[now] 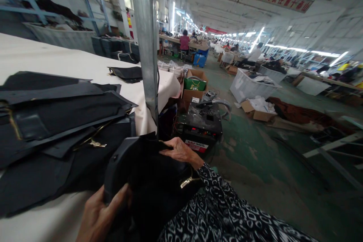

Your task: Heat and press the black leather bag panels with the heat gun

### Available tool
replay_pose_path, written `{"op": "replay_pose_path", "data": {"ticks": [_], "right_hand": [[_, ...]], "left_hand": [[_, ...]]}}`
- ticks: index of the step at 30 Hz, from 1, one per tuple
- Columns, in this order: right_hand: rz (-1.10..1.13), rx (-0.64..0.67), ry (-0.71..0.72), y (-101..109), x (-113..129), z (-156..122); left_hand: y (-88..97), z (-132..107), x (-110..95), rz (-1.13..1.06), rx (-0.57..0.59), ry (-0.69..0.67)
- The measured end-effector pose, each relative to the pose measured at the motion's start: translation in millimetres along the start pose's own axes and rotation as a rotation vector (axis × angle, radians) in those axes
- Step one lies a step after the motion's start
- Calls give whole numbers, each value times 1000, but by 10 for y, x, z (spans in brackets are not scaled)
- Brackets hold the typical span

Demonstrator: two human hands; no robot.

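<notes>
1. In the head view, the black fabric piece (159,174) is between my two hands, in front of me at the near side of the worktop (42,51).
2. My left hand (98,211) pinches the lower end of its stiff curved band (112,168), thumb on the side toward my right hand; I cannot tell how all its fingers lie behind.
3. My right hand (180,150) is farther from me, thumb and fingertips pressed together on the piece's upper edge.
4. Nearer me than that hand, a gold zipper pull (186,182) lies on the dark cloth, close to my patterned sleeve (217,183).
5. Left of and beyond my left hand, more black panels (56,109) lie stacked on the worktop; a metal post (146,45) stands just beyond both hands.
6. I judge the step in hand to be holding this piece open and lining up its edge.
7. The next move, I think, calls for a steady left grip on the band while my right fingers work along the edge, keeping loose cloth off the post.
</notes>
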State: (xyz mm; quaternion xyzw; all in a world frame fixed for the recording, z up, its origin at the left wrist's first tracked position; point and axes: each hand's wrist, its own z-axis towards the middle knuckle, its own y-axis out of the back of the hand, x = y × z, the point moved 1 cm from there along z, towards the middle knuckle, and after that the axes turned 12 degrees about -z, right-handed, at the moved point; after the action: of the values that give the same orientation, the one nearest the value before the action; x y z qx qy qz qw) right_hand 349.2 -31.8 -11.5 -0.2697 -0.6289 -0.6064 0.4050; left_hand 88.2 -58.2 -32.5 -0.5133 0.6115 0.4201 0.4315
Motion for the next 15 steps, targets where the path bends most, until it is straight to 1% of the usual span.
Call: {"op": "replay_pose_path", "data": {"ticks": [4, 6, 8, 11, 13, 15], "right_hand": [[-32, -14, -24, -1, -51, 18], [-60, -25, -34, -9, -54, 41], [-88, -20, -17, -34, -22, 65], [-108, 4, 25, -95, 66, 70], [-109, 23, 30, -113, 107, 39], [-109, 22, 17, -62, 109, -10]], "left_hand": [[181, 140, 135, -27, -8, 70], [217, 157, 160, -36, 9, 96], [187, 119, 129, -29, 43, 93], [76, 30, 17, -13, 55, 37], [35, 9, -43, -9, 31, -6], [65, 39, -48, 9, -19, -19]]}}
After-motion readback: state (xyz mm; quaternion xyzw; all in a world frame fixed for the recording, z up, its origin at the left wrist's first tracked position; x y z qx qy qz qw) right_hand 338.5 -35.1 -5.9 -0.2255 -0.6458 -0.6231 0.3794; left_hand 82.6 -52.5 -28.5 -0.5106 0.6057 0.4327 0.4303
